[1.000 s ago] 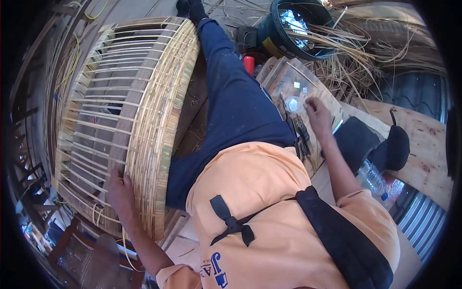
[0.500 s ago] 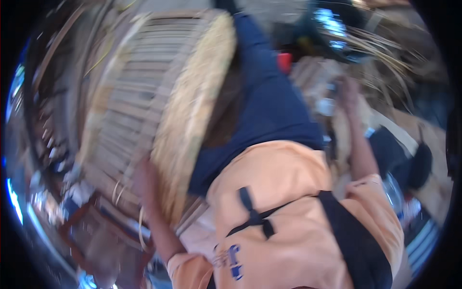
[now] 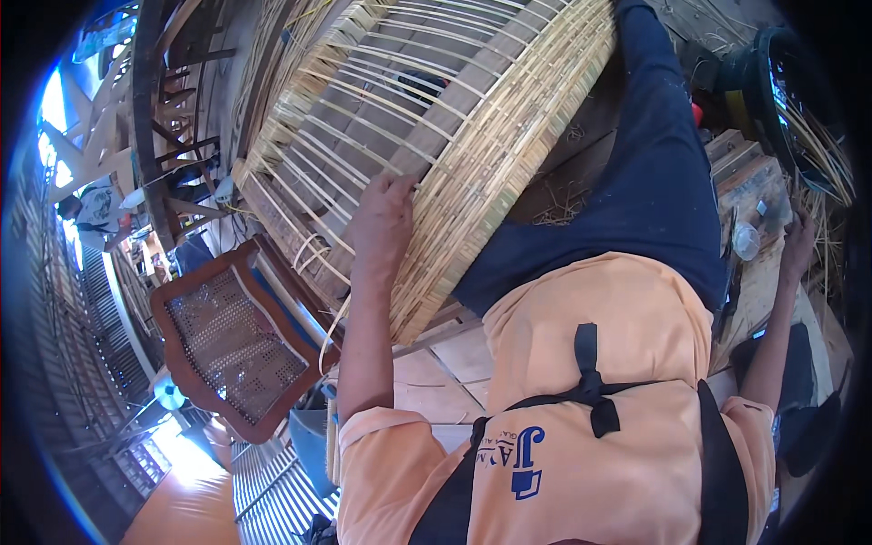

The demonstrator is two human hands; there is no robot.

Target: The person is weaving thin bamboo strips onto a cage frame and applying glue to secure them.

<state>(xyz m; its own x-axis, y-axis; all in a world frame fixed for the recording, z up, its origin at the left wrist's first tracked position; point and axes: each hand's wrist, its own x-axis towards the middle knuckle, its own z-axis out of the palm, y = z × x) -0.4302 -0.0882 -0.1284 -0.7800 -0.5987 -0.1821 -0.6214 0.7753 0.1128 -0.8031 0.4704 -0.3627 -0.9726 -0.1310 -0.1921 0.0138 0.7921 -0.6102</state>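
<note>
A large wooden frame lies slanted before me, with pale cane strands strung across its opening and a broad woven cane band along its right side. My left hand is closed on the frame's rail, beside the inner edge of the band; its fingertips are partly hidden. A loose cane strand curls down past my left forearm. Far to the right, my right hand is beside a wooden block. Its fingers look drawn together, but what they hold cannot be made out. A small clear cup sits on the block.
A brown chair part with a perforated cane panel stands at the left. At the upper right, a dark tub has cane strips sticking out. My leg stretches alongside the woven band. Wooden furniture frames are stacked at the far left.
The view has shifted, so the frame and my body appear farther right, and the blur has cleared. My left hand remains at the frame's rail and my right hand stays near the block.
</note>
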